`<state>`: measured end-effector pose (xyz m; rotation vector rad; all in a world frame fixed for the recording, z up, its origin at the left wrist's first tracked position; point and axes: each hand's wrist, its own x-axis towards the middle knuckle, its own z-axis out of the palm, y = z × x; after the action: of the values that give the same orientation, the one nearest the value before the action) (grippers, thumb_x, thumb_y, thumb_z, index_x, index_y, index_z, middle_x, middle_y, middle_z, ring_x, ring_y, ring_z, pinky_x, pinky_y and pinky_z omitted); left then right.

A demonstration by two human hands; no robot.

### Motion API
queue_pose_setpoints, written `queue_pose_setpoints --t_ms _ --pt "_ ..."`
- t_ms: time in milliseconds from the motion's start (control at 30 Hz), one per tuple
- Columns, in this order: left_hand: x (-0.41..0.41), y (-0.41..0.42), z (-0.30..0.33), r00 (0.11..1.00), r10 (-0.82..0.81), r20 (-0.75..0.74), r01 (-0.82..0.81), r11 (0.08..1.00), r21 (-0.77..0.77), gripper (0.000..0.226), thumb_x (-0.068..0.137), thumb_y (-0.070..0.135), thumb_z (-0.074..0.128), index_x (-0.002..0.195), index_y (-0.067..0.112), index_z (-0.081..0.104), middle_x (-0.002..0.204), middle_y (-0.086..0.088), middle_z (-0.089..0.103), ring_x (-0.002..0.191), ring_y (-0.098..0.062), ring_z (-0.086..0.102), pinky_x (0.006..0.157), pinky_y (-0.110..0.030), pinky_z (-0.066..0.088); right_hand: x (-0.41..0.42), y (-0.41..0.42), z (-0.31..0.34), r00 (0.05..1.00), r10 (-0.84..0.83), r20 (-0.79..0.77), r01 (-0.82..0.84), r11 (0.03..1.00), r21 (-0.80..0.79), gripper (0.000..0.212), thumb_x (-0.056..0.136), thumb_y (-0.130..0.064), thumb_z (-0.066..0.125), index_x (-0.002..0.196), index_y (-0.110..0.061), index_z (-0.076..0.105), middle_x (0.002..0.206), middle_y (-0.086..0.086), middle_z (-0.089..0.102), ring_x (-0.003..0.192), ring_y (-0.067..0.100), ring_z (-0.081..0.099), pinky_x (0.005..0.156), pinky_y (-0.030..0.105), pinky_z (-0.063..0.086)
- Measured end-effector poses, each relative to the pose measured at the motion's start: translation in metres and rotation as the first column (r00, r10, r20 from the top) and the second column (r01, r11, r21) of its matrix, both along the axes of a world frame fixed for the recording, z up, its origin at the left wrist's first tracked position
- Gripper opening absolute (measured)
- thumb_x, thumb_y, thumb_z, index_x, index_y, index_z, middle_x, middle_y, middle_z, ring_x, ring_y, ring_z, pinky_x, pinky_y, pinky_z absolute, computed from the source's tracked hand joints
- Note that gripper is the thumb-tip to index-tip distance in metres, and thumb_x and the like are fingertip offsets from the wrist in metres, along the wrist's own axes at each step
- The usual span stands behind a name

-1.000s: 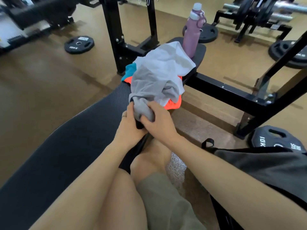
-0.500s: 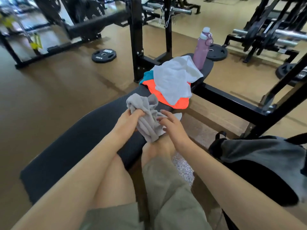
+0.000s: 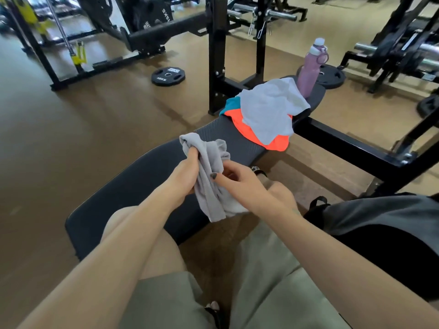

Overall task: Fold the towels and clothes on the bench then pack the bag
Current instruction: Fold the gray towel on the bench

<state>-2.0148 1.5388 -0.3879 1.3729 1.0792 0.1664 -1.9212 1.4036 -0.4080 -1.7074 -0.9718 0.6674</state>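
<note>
Seated at the near end of a black padded counter (image 3: 133, 176), knees in olive shorts below. Left hand (image 3: 183, 175) clenched round the upper part of a grey garment (image 3: 209, 176), fingers curled into the cloth near its top corner. Right hand (image 3: 240, 184) pinches the same garment lower down, thumb with a dark-painted nail pressed on the fabric, fingers curled behind. Garment bunched and hanging between the two hands, held above the counter's middle, lower end trailing toward the right knee.

Farther along the counter: a white towel (image 3: 270, 110) lying crumpled on top of an orange garment (image 3: 273, 142); a teal cloth (image 3: 231, 104) shows at the pile's far left edge. Beyond the pile, at the counter's far end, a purple water bottle (image 3: 310, 73) stands upright, just beside the towel.

Dark grey bag (image 3: 380, 224) sits low at the right, beside the right forearm, black strap loop at its near corner. A black weight plate (image 3: 168, 76) lies flat on the brown floor (image 3: 71, 138), well left of the counter.
</note>
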Motion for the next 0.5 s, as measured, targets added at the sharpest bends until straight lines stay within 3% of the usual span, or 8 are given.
queue_pose_setpoints --t_ms 100,233,300,400,500 --pt "-0.01 -0.011 0.014 0.979 -0.173 -0.11 0.185 0.976 0.116 0.048 0.101 0.061 0.035 0.108 0.025 0.066 0.107 0.0 0.071 0.101 -0.019 0.067 0.093 -0.041 0.054 0.0 0.001 -0.014 0.992 -0.119 -0.032 0.119 0.993 -0.001 0.031 0.099 -0.017 0.054 0.068 -0.019 0.052 0.061 -0.013 0.049 0.061 0.004 0.042 0.06 0.021 0.036" --pt "-0.019 0.0 0.007 0.928 -0.243 -0.283 0.33 0.887 0.322 0.042 0.107 0.043 0.03 0.11 0.019 0.065 0.11 -0.002 0.067 0.099 -0.015 0.061 0.092 -0.037 0.048 0.011 0.003 -0.01 0.923 -0.306 -0.232 0.317 0.949 0.007 0.025 0.098 -0.017 0.053 0.086 0.005 0.057 0.076 0.009 0.053 0.072 0.01 0.045 0.067 0.031 0.037" --pt "-0.024 0.006 0.006 0.921 -0.23 -0.313 0.339 0.869 0.359 0.041 0.107 0.037 0.03 0.103 0.018 0.065 0.106 -0.003 0.067 0.095 -0.015 0.06 0.088 -0.035 0.047 0.022 0.005 -0.007 0.858 -0.39 -0.334 0.409 0.912 -0.013 0.025 0.093 -0.025 0.054 0.082 -0.003 0.058 0.079 0.008 0.052 0.076 0.016 0.046 0.071 0.034 0.037" --pt "-0.031 0.017 0.008 0.917 -0.173 -0.361 0.331 0.834 0.442 0.042 0.107 0.034 0.03 0.104 0.01 0.064 0.104 -0.008 0.067 0.089 -0.018 0.058 0.076 -0.034 0.044 0.04 0.005 -0.005 0.792 -0.485 -0.37 0.503 0.863 -0.055 0.022 0.08 -0.041 0.056 0.067 -0.025 0.05 0.077 0.008 0.045 0.075 0.021 0.043 0.071 0.038 0.035" --pt "-0.038 0.029 0.004 0.932 -0.092 -0.351 0.26 0.844 0.469 0.035 0.106 0.036 0.033 0.091 0.015 0.057 0.093 -0.008 0.067 0.088 -0.027 0.065 0.083 -0.041 0.053 0.051 0.0 0.002 0.758 -0.537 -0.369 0.557 0.829 -0.062 0.025 0.089 -0.033 0.057 0.066 -0.024 0.05 0.074 0.004 0.045 0.074 0.02 0.042 0.07 0.036 0.034"
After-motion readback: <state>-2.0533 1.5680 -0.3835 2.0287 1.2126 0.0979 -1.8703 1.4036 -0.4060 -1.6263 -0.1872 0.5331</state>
